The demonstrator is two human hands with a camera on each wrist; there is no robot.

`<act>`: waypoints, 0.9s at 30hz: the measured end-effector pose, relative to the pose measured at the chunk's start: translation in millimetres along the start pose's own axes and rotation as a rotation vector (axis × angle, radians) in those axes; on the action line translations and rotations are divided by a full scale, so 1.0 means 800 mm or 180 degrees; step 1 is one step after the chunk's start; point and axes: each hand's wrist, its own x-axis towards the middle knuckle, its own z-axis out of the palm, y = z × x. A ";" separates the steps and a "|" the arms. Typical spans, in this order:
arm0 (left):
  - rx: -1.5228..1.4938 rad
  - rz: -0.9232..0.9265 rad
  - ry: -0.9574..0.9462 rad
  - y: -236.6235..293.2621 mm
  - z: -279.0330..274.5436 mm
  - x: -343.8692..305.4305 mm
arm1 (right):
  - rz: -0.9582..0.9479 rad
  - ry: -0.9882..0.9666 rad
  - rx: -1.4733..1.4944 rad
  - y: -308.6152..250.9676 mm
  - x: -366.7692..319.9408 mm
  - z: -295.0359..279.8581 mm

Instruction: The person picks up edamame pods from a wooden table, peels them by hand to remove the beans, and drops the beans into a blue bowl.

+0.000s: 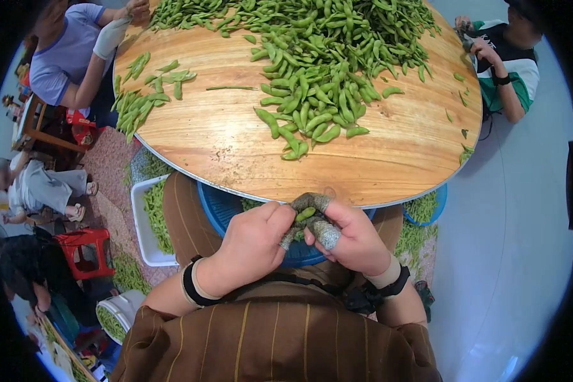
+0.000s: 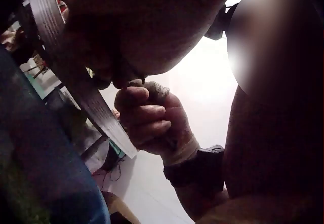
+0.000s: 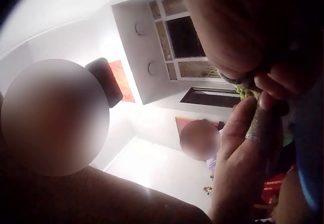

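Observation:
In the head view a green edamame pod point(image 1: 305, 214) is between my two hands, just off the near edge of the wooden table point(image 1: 204, 140). My left hand point(image 1: 245, 242) pinches it from one side, and my right hand point(image 1: 363, 245) grips it from the other with thumb and curled fingers. Several fingertips wear dirty grey wrappings point(image 1: 325, 233). A bit of yellow-green shows between the hands in the right wrist view; fingers hide most of it. The left wrist view is dark, with the curled right hand point(image 2: 149, 115) visible there. A large heap of edamame pods point(image 1: 325, 70) covers the far table.
Beneath my hands, a blue basin point(image 1: 211, 207) sits between my knees. A white tub point(image 1: 148, 245) of pods stands left, another blue basin point(image 1: 440, 207) right. A red stool point(image 1: 86, 245) and white bucket point(image 1: 128, 302) are farther left. People sit at both table sides.

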 end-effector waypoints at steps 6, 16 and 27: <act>-0.0868 -0.0132 0.0185 -0.006 0.001 0.004 | 0.0208 0.0132 0.0267 -0.004 -0.009 0.002; -0.0015 -0.0116 0.0366 -0.003 0.008 0.002 | 0.0097 0.0151 0.0181 -0.001 -0.005 0.002; -0.4316 -0.1461 -0.1515 -0.020 -0.005 -0.009 | 0.0600 -0.0340 0.1280 0.011 -0.013 0.000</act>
